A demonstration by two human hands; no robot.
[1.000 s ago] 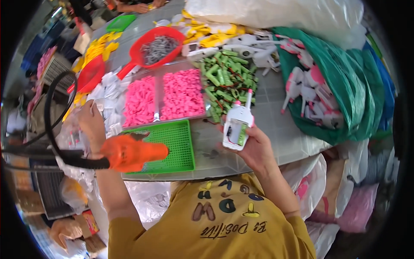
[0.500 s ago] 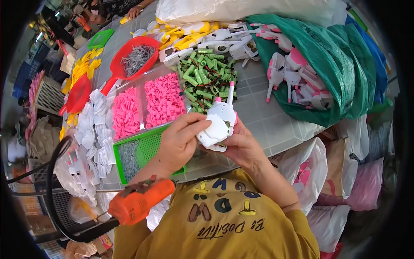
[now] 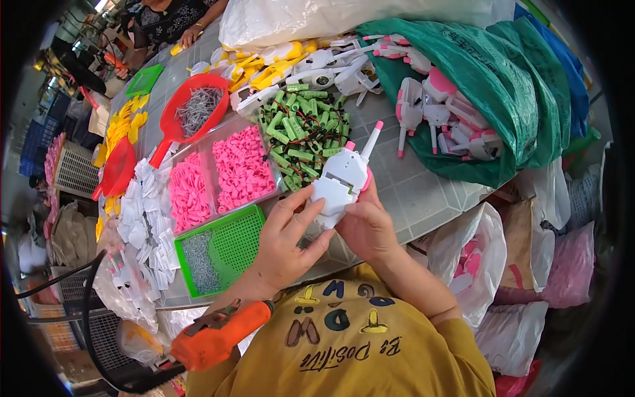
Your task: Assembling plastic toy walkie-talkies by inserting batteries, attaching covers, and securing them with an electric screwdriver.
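In front of my chest I hold a white plastic device [image 3: 346, 173] with a pink side piece and a slim rod with a pink tip. My right hand [image 3: 370, 228] grips its lower right side, thumb along the edge. The fingers of my left hand [image 3: 281, 245] press a white cover plate [image 3: 331, 198] onto the device's lower part, with the thumb at the bottom edge. A dark gap shows between the plate's upper edge and the body. Just beyond lie many green battery packs [image 3: 305, 126] with red and black wires.
Left of the batteries are a bin of pink parts [image 3: 241, 162], a red scoop of screws [image 3: 198, 109] and a green tray [image 3: 228, 248]. An orange power screwdriver [image 3: 221, 334] hangs near my left arm. At right, a green bag [image 3: 529, 99] holds similar devices. Another person's hand [image 3: 190, 36] rests far left.
The cover plate, held tilted over the device before, now lies against its lower part. My left fingers have spread over it. The view has shifted slightly.
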